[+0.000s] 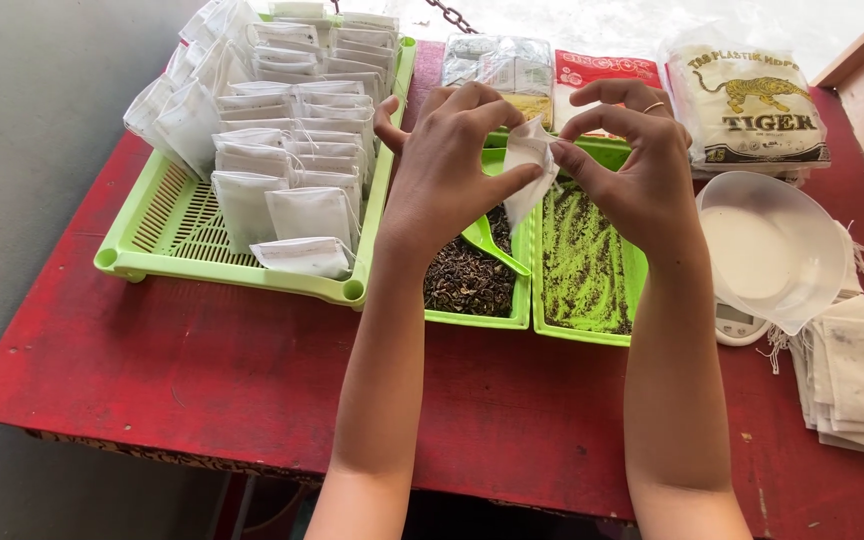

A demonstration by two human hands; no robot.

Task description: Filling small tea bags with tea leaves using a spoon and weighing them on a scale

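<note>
- A small white sachet (530, 165) is pinched between both hands, above the two tea trays.
- Left hand (447, 165): closed on the sachet's left edge, thumb and fingers gripping.
- Right hand (632, 165): closed on the sachet's right edge, fingertips pinching; a ring is seen on one finger.
- Below the left hand: a green tray of dark leaf (467, 275) with a green scoop (492, 245) lying in it.
- Below the right hand: a second green tray (587, 270) with finer, thinner leaf spread.
- Far left of the left hand: a slotted green basket (167, 225) stacked with many filled sachets (287, 150), judged as finished work.
- Right of the right hand: a white bowl (767, 245) on a scale (737, 322); further right, a pile of flat empty bags (857, 380), judged still to be filled.
- Beyond the hands: packs of plastic bags (747, 105).
- Progress judged well along, not finished; whether the held sachet is filled cannot be told.
</note>
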